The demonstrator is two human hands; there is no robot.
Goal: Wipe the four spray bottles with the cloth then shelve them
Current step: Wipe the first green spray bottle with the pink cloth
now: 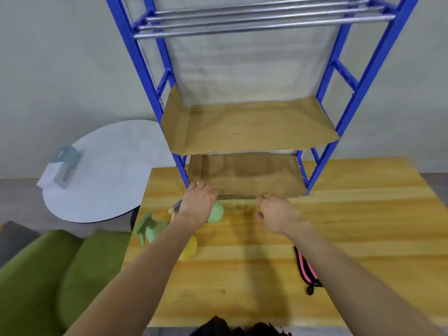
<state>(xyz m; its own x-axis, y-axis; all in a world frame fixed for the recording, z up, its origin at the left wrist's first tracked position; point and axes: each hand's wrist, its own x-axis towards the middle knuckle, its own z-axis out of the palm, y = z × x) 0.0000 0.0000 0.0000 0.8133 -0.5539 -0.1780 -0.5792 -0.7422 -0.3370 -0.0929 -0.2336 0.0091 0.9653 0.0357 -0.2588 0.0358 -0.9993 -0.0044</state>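
Mint-green spray bottles (154, 229) lie toppled while left hand (198, 202) and right hand (277, 215) grip the cardboard liner (242, 175).

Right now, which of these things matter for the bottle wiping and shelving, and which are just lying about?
Job: green spray bottle, second green spray bottle, yellow spray bottle, blue rack.
Lying about: box, round white table, green sofa, pink-and-black item (purpose unclear).
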